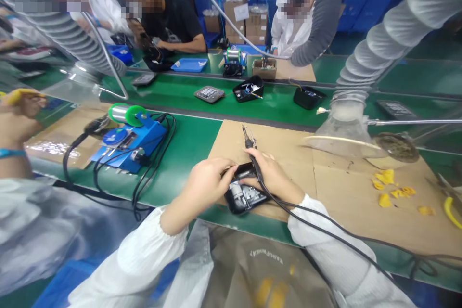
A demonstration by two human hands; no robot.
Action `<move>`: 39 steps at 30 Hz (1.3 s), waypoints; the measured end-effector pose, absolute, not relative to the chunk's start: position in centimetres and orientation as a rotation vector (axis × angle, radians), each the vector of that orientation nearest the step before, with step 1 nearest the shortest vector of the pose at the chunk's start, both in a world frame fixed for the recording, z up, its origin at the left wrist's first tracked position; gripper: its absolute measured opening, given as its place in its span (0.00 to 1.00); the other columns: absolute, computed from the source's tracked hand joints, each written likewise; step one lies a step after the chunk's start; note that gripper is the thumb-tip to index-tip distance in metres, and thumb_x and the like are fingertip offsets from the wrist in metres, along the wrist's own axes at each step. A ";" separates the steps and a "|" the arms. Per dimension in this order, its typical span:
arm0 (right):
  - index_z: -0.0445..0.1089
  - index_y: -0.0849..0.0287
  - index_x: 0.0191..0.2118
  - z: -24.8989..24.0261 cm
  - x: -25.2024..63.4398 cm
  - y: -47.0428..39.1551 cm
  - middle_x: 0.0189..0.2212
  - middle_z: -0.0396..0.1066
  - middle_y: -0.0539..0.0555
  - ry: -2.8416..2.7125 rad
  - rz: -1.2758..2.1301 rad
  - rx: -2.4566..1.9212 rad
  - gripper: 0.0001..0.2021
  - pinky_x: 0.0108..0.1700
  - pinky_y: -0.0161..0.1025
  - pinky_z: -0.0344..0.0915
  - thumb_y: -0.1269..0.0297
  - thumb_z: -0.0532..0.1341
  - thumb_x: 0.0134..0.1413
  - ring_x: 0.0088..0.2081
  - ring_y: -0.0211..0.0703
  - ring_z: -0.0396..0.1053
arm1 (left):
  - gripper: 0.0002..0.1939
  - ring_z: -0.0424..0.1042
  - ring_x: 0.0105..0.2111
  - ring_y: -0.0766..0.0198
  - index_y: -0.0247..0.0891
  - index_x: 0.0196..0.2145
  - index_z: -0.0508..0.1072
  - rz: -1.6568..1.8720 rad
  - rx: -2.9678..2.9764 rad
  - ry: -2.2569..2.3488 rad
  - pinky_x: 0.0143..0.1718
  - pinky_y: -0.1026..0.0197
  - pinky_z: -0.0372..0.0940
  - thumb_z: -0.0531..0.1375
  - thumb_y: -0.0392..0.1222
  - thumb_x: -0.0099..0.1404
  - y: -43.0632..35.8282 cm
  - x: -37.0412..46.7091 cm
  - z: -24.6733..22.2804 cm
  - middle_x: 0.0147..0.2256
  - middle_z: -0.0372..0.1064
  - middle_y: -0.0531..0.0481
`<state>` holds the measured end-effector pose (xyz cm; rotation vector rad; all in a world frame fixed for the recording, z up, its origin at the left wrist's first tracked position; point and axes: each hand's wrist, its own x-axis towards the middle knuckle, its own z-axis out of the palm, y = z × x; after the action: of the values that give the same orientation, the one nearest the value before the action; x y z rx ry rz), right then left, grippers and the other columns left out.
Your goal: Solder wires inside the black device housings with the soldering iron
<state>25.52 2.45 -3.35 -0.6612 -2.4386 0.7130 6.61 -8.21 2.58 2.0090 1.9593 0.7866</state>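
A black plastic housing with grey and metallic parts inside lies on the cardboard sheet at the bench's near edge. At its upper left rim, my left hand is closed in a pinch; any small part between the fingertips is hidden. My right hand is closed round a soldering iron with a black cable, its tip pointing away from me. Some fingers of that hand also reach into the housing.
Left stands a blue soldering stand with a green solder spool and looped cables. A fume hood hangs right, near yellow scraps. Black housings sit on the green belt. A co-worker's hand is far left.
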 end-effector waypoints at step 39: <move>0.69 0.51 0.55 -3.2 28.5 1.7 0.48 0.77 0.54 -2.061 0.778 -0.805 0.15 0.50 0.43 0.74 0.65 0.61 0.65 0.47 0.46 0.77 | 0.14 0.74 0.35 0.58 0.38 0.39 0.79 0.406 2.243 1.640 0.37 0.58 0.63 0.54 0.42 0.74 -4.6 7.4 3.0 0.34 0.77 0.45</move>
<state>28.53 1.70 -3.24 -0.8054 -2.0608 0.7782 7.42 -4.55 2.98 2.2428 1.6397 0.4062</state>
